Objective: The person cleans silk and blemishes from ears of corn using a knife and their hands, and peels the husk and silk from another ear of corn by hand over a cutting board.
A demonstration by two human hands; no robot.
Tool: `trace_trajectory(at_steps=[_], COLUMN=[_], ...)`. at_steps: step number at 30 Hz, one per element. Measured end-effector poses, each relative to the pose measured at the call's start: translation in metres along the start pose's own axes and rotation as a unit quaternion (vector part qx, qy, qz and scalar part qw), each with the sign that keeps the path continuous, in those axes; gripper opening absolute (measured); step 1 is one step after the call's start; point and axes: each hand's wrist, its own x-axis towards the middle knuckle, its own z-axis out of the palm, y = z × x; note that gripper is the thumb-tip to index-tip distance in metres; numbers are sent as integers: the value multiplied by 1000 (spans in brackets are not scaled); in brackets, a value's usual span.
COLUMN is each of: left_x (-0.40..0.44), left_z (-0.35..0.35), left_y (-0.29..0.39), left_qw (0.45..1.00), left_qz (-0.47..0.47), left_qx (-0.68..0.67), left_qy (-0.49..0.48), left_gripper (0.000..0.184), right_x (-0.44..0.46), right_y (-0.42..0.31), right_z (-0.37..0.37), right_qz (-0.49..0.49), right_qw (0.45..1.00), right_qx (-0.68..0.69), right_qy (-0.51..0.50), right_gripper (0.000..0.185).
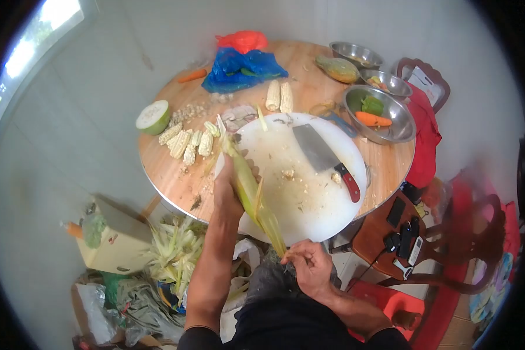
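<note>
An ear of corn [248, 186] in its pale green husk slants over the near left edge of the white cutting board [286, 204]. My left hand [227, 186] is wrapped round its upper part. At the lower end, my right hand [312, 265] pinches the tip of the husk. A cleaver [318, 149] with a red handle lies flat on the board, among small scraps. Left of the board are several short pieces of peeled corn [184, 144]. Two longer peeled cobs [280, 97] lie behind it.
A cut green-skinned gourd [153, 117] sits at the table's left. Blue plastic bag [239, 69] and carrot [192, 76] lie at the back. On the right, a metal bowl [399, 129] holds a carrot and green pepper. Stripped husks [178, 251] are piled below left; a chair [379, 233] stands right.
</note>
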Motion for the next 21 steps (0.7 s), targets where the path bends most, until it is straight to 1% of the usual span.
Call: trace_trajectory(at_steps=[1, 2, 3, 4, 5, 6, 7, 8, 9, 10, 11, 12, 13, 14, 15, 16, 17, 18, 19, 20, 21], left_x=[1, 4, 9, 12, 12, 9, 5, 3, 1, -2, -4, -9, -13, -15, -17, -20, -24, -31, -35, -30, -33], left_z=[0, -3, -5, -4, -3, 3, 6, 7, 8, 10, 12, 16, 18, 20, 22, 25, 29, 34, 38, 33, 36], left_y=[0, 3, 8, 12, 12, 15, 16, 15, 13, 10, 6, 3, 0, -4, -7, -9, -10, -7, -6, -15, -11], left_qw=[999, 999, 999, 997, 996, 995, 993, 993, 988, 981, 981, 977, 972, 972, 967, 961, 960, 953, 943, 941, 941], left_qz=[31, 31, 43, 57, 59, 63, 68, 71, 99, 124, 123, 128, 133, 132, 141, 150, 150, 162, 173, 195, 196], left_qx=[13, 13, -17, -48, -48, -48, -47, -46, -12, 21, 20, 44, 68, 67, 89, 112, 111, 160, 210, 222, 223], left_qy=[-13, -13, -24, -35, -37, -62, -85, -85, -115, -147, -148, -164, -180, -181, -193, -205, -207, -200, -190, -164, -163], left_gripper=[57, 57, 58, 60, 60, 61, 62, 62, 66, 70, 70, 76, 82, 82, 87, 92, 92, 94, 97, 98, 98], right_x=[-3, -6, -8, -9, -8, -3, 3, 14, 27, 40, 54, 68, 81, 95, 108, 120, 131, 140, 148, 154, 158], right_y=[1, 1, 1, 4, 8, 6, 2, -4, -14, -23, -32, -37, -40, -43, -47, -51, -57, -62, -67, -72, -74], right_z=[-1, -3, -4, -7, -9, -8, -10, -13, -14, -14, -15, -16, -15, -12, -9, -4, 2, 7, 10, 13, 15], right_qz=[-1, -40, -79, -81, -23, 35, 33, 54, 75, 75, 80, 85, 87, 41, -7, -7, -30, -52, -53, -53, -54], right_qw=[1000, 998, 992, 992, 994, 991, 991, 977, 957, 958, 967, 975, 975, 987, 994, 994, 991, 988, 988, 988, 988], right_qx=[1, -38, -76, -77, -70, -61, -60, -111, -163, -162, -158, -152, -153, -120, -87, -88, -112, -135, -135, -133, -130], right_qy=[0, -32, -63, -63, -86, -110, -112, -171, -228, -225, -182, -139, -138, -102, -65, -63, -61, -60, -60, -58, -57], right_gripper=[7, 6, 6, 6, 6, 8, 8, 9, 13, 13, 15, 17, 17, 19, 21, 21, 20, 18, 18, 19, 20])
